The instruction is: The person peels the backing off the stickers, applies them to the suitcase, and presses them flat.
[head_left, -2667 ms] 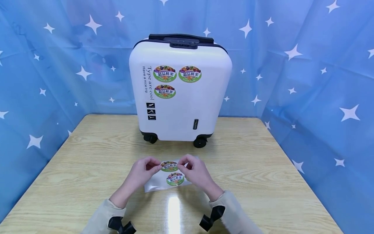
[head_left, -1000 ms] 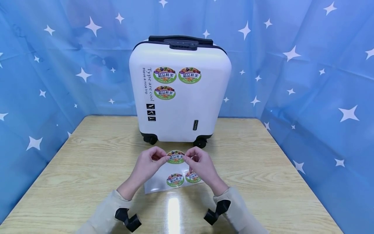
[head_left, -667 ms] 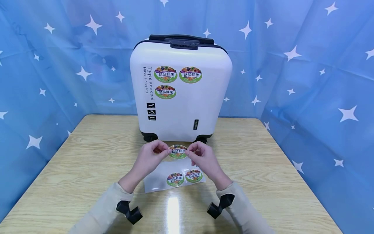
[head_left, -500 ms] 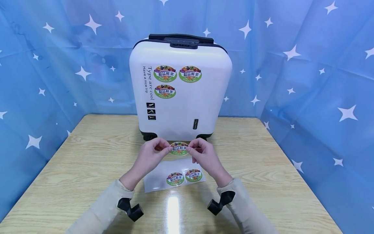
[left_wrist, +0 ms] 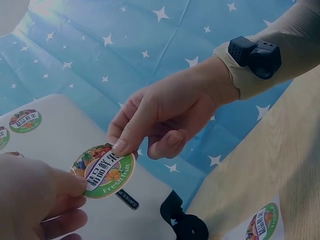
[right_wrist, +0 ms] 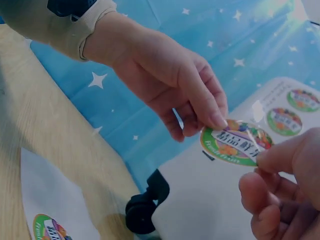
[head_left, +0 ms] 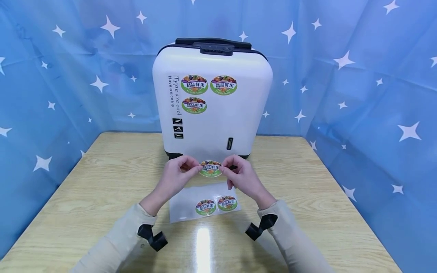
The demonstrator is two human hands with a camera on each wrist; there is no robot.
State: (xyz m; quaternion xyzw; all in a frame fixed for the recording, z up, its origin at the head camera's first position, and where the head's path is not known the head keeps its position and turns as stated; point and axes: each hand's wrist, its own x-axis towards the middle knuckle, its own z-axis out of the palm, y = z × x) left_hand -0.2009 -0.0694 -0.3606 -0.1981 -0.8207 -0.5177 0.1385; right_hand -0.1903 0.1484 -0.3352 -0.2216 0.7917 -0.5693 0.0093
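An oval fruit sticker (head_left: 210, 169) is stretched between both hands, in front of the suitcase's lower edge. My left hand (head_left: 175, 176) pinches its left end between thumb and forefinger. Its right end is pinched the same way by my right hand (head_left: 244, 176). Both wrist views show the sticker's printed face, with fruit and a green band. Behind it stands a white suitcase (head_left: 218, 125), upright on the table, bearing three matching stickers on its upper left front. Beneath the hands lies a backing sheet (head_left: 184, 206) with two more oval stickers (head_left: 206, 207) on it.
The wooden table (head_left: 112, 197) reaches to a blue star-patterned curtain (head_left: 341, 87) at the back and sides. A black handle (head_left: 213, 42) tops the suitcase, and a black wheel (left_wrist: 191, 227) shows at its bottom in the left wrist view.
The sticker has come off the backing sheet. Both hands have carried it forward and slightly right, toward the suitcase. The sheet stays in place, with two stickers now uncovered.
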